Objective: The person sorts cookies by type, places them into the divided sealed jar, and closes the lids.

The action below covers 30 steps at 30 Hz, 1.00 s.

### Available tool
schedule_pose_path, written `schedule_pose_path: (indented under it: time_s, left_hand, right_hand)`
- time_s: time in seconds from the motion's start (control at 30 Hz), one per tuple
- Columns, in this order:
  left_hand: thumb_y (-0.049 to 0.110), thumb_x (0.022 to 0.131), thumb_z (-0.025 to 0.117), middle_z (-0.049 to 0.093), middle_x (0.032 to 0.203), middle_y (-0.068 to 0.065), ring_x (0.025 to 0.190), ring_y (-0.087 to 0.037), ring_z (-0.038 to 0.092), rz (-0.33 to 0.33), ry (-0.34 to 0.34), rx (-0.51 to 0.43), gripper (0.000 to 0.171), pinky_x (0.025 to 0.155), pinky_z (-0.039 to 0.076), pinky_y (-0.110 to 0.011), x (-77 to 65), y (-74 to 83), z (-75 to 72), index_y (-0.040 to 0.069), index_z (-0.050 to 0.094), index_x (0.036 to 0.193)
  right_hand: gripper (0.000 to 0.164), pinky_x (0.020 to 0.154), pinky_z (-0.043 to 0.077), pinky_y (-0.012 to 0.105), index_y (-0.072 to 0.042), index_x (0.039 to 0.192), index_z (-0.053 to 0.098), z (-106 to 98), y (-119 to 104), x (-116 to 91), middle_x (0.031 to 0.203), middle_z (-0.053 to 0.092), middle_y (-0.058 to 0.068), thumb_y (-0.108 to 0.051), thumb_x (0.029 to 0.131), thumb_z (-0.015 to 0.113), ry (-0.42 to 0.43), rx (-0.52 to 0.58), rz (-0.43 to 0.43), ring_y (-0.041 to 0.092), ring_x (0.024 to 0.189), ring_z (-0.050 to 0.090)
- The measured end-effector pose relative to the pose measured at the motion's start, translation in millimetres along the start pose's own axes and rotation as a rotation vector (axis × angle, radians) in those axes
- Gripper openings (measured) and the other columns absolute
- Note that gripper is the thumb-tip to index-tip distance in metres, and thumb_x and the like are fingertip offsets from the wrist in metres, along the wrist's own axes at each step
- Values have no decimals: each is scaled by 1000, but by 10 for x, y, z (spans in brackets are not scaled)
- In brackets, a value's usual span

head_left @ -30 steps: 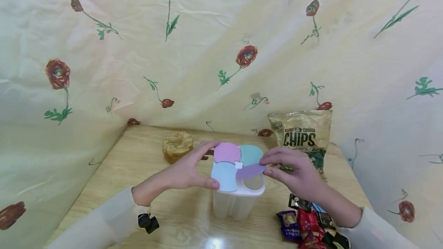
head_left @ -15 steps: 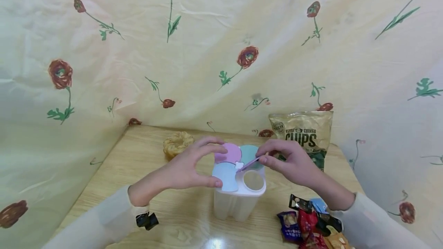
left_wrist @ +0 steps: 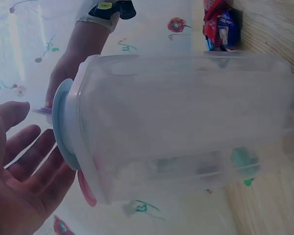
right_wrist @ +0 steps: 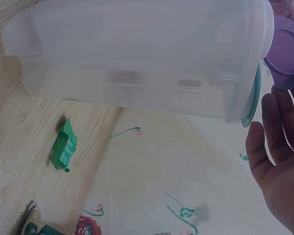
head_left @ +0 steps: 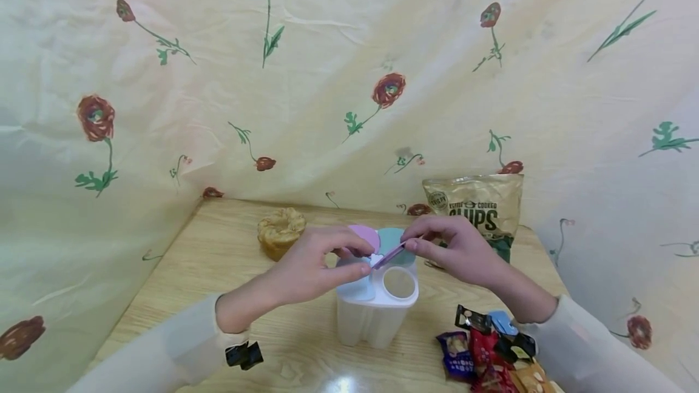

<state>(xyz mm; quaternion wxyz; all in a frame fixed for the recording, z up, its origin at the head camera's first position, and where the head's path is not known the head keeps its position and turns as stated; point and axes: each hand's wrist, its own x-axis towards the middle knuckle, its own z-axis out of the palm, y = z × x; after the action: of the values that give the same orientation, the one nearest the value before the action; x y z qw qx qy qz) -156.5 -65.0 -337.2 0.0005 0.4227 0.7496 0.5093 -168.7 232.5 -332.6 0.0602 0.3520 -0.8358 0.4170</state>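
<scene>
A translucent food storage container stands upright on the table. Its white top carries pink, teal, light blue and purple flap lids around a small white flower-shaped centre. The purple lid is raised, baring a round opening. My right hand pinches this lid's outer edge between thumb and fingers. Over the pink and blue lids reaches my left hand, thumb and index fingertips by the centre and the purple lid's inner end. In the left wrist view those fingertips are apart.
A ring-shaped pastry lies at the back left. A gold chips bag stands at the back right. Several small snack packets are piled front right. A green packet lies behind the container. Floral cloth hangs behind.
My right hand has lifted the purple lid from nearly flat to steeply tilted. The left hand has left the container's left side and moved right to the top's centre.
</scene>
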Motion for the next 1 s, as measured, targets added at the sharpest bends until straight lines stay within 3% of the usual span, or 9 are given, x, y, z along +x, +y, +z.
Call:
schedule_pose_path:
  time_s: [0.3,0.47,0.6,0.8,1.0]
  left_hand:
    - [22,92,79,76,90,12,82,-2,65,-46,12,88,12,74,57,-27,42,20,69,16,79,102]
    - [23,92,78,75,85,14,75,-2,58,-19,37,155,4,64,50,-21,46,40,80,20,81,93]
    - [22,92,79,76,84,14,72,0,56,42,60,211,4,59,46,-18,46,45,87,19,81,89]
    - [19,91,80,76,83,13,72,3,57,98,83,247,4,59,51,-23,44,41,103,19,81,87]
    - [19,91,79,77,84,11,74,3,61,110,76,265,5,61,55,-27,46,52,101,16,81,88]
  right_hand:
    - [20,68,57,30,-22,102,76,-3,-1,20,95,74,-8,-4,95,71,11,1,19,11,79,66]
    - [20,68,58,31,-22,104,77,-14,-4,11,98,74,-6,-5,96,70,0,3,24,11,82,67]
    - [20,70,58,30,-19,109,77,-72,17,-33,104,75,-5,-6,96,70,-18,-11,37,11,85,68]
    - [22,71,58,28,-22,108,75,-217,166,-259,100,74,-5,-5,95,71,-44,-58,58,9,85,68]
    - [19,72,57,28,-24,109,75,-305,465,-624,101,73,-7,-12,95,73,-112,-74,181,7,88,67]
